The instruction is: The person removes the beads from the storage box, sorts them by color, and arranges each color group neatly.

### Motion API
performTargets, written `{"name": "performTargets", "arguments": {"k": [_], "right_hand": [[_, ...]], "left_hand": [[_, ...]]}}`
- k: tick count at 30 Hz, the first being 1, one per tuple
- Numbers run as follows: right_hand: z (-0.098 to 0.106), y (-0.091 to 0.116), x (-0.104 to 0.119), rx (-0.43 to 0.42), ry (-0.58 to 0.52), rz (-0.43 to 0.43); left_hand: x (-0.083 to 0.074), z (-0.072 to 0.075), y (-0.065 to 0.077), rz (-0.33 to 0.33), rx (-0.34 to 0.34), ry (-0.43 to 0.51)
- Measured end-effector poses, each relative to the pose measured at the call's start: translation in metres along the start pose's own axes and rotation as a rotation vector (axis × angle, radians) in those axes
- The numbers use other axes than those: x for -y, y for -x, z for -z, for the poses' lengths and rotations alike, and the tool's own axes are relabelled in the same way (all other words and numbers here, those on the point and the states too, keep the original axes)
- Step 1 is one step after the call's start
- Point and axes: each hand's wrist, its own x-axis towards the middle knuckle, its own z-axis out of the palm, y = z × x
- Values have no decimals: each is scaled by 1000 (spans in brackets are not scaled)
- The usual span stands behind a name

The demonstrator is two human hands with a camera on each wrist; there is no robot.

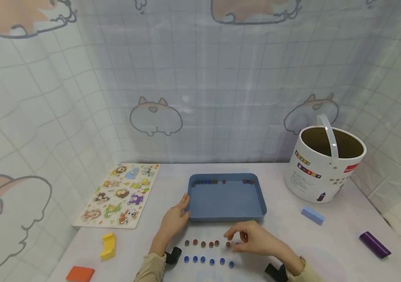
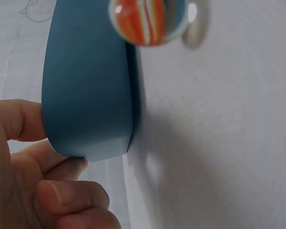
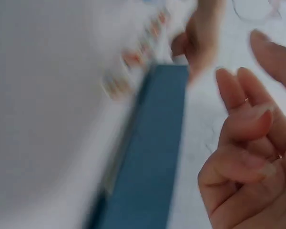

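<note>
My left hand (image 1: 175,219) holds the near left corner of a blue rectangular tray (image 1: 226,218), with its thumb at the rim in the left wrist view. Several small marbles (image 1: 205,182) lie along the tray's far wall. Before the tray, reddish-brown marbles (image 1: 203,244) form a row on the table, and blue marbles (image 1: 203,259) form a second row nearer me. An orange-swirled marble (image 2: 148,19) shows close up in the left wrist view. My right hand (image 1: 255,239) hovers by the right end of the reddish row, thumb and fingertips apart around a marble (image 1: 228,244), with nothing visibly held.
An animal puzzle board (image 1: 119,196) lies at the left, with a yellow block (image 1: 108,246) and an orange block (image 1: 80,273) nearer me. At the right stand a white bucket (image 1: 322,176) with a handle, a light blue block (image 1: 313,215) and a purple block (image 1: 374,244).
</note>
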Motion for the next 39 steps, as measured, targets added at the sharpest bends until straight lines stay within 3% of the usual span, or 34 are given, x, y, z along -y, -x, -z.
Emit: {"name": "performTargets", "arguments": {"k": [3, 9, 15, 21, 27, 33, 39], "right_hand": [[23, -12, -1, -64, -90, -36], [72, -51, -11, -175, -141, -104], [96, -97, -40, -229, -213, -246], [88, -120, -74, -264, -203, -325], [70, -136, -99, -423, -158, -466], [60, -140, -106, -511, -89, -551], [54, -140, -107, -503, -8, -582]], "left_hand": [[1, 0, 0, -4, -1, -11], [2, 1, 0, -8, -7, -19], [1, 1, -1, -14, -17, -11], [2, -1, 0, -18, -8, -12], [3, -1, 1, -32, -16, -20], [1, -1, 1, -24, -16, -16], [0, 0, 1, -20, -14, -11]]}}
